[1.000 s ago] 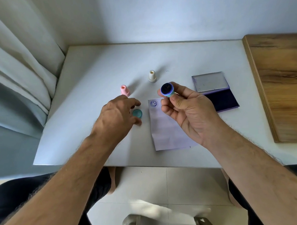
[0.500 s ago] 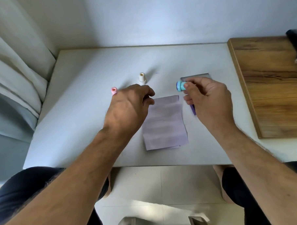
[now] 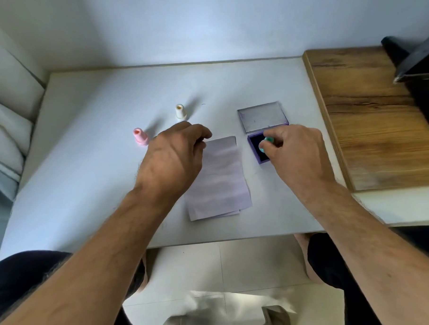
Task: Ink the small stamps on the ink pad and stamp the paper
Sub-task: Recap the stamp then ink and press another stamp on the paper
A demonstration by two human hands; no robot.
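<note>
My right hand (image 3: 299, 153) pinches a small teal stamp (image 3: 266, 143) and holds it face down on the dark blue ink pad (image 3: 255, 145), which sits in its purple case. The pad's clear lid (image 3: 262, 116) lies open behind it. A pale lilac sheet of paper (image 3: 221, 179) lies left of the pad. My left hand (image 3: 174, 159) hovers over the paper's top left corner with fingers curled; what is under them is hidden. A pink stamp (image 3: 140, 136) and a white stamp (image 3: 180, 112) stand upright farther back.
All this lies on a white table (image 3: 86, 168). A wooden board (image 3: 379, 130) adjoins it on the right, with a black object (image 3: 418, 67) at its far end. A curtain hangs at the left. My knees and a stool (image 3: 227, 319) are below the table's front edge.
My right hand turned the teal stamp face down and brought it onto the ink pad. My left hand left the spot by the teal cap and moved over the paper's corner; the cap is out of sight.
</note>
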